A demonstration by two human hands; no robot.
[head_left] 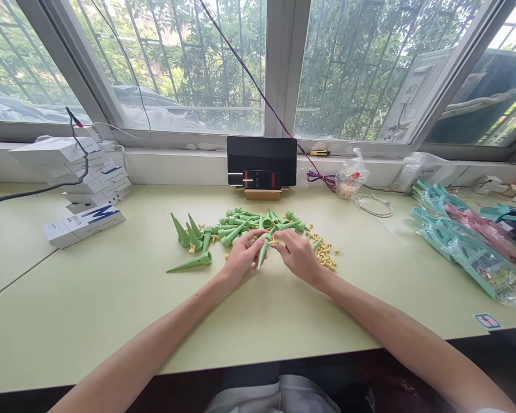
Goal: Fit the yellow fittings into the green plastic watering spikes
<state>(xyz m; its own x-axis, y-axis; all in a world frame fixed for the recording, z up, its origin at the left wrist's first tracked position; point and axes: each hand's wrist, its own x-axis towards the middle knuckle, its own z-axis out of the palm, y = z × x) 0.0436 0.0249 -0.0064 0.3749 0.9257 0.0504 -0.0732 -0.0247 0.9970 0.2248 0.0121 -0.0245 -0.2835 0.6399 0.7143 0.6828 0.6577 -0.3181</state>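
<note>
A green plastic cone spike (263, 250) points downward between my two hands at the middle of the pale green table (112, 304). My left hand (241, 256) has its fingers closed around the spike's upper part. My right hand (297, 254) pinches at the spike's top end, where a small yellow piece may sit; I cannot make it out. Behind the hands lies a heap of green spikes (249, 222). Small yellow parts (324, 252) are scattered to the right. A few finished-looking spikes stand upright (188, 235) at the left, and one lies flat (191, 263).
A tablet and a phone (261, 171) lean on a wooden stand at the back. White boxes (83, 183) are stacked at the left. A knotted plastic bag (350, 178) and white cable (373, 205) sit back right. Teal packaged goods (464, 244) lie at the right edge.
</note>
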